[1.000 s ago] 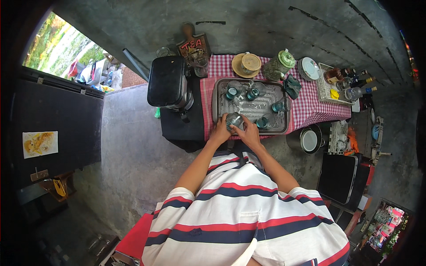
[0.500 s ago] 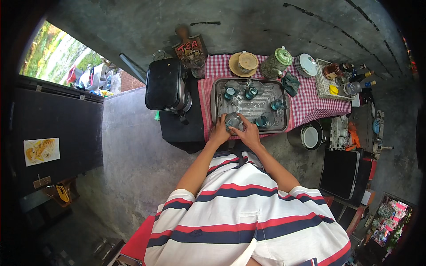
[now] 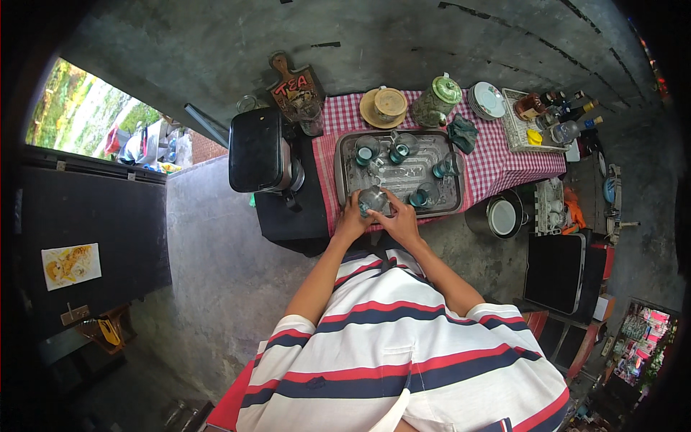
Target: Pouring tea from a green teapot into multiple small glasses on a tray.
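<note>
One glass [image 3: 373,201] is sitting between the left hand [image 3: 350,220] and the right hand [image 3: 401,222], both clamping it. The left hand is wrapping its left side; the right hand is bracing its right side, fingers reaching toward the far part, thumb lying nearer the body. The glass is showing over the near left part of the tray [image 3: 461,173]; whether it is touching the tray cannot be told. For sound handling, both hands should be pressing lightly and evenly, as smooth glass is probably offering little grip if wet. The glass should also be clearing the tray rim and its neighbours.

Just to the right, a tinted glass [image 3: 422,196] is occupying the tray; three others [image 3: 444,165] are sitting farther back. Beyond, a dark cloth [image 3: 462,135] is lying on the checked tablecloth [image 3: 489,162], while a cup [image 3: 389,103], a green-lidded jug [image 3: 434,104] and plates [image 3: 489,101] are lining its far side.
</note>
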Motion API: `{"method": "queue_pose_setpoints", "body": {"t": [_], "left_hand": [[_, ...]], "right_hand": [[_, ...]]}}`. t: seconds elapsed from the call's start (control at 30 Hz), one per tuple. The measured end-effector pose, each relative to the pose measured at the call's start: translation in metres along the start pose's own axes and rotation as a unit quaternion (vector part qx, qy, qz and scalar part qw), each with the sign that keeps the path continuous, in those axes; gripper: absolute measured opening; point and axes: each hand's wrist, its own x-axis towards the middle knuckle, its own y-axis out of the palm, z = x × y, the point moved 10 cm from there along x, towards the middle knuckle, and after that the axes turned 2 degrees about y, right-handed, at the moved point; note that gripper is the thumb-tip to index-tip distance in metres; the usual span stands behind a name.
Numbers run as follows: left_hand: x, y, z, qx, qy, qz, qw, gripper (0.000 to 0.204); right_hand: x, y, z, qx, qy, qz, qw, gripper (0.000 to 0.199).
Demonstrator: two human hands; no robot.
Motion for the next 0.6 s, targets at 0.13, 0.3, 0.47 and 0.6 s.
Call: {"method": "queue_pose_setpoints", "body": {"t": [0.13, 0.3, 0.47, 0.6], "left_hand": [[-0.002, -0.002, -0.003, 0.004, -0.016, -0.005, 1.0, 0.079], [-0.003, -0.002, -0.003, 0.003, -0.02, 0.016, 1.0, 0.081], [0.003, 0.0, -0.005, 0.023, -0.006, 0.019, 1.0, 0.082], [0.003, -0.005, -0.008, 0.031, -0.033, 0.036, 0.998, 0.084]], "right_hand": [[0.003, -0.002, -0.015, 0.031, 0.043, -0.002, 0.999, 0.063], [-0.001, -0.002, -0.028, 0.097, 0.108, 0.043, 0.988, 0.047], [-0.011, 0.003, -0.057, 0.238, 0.179, 0.046, 0.954, 0.039], [-0.024, -0.002, -0.066, 0.314, 0.216, 0.036, 0.924, 0.047]]}}
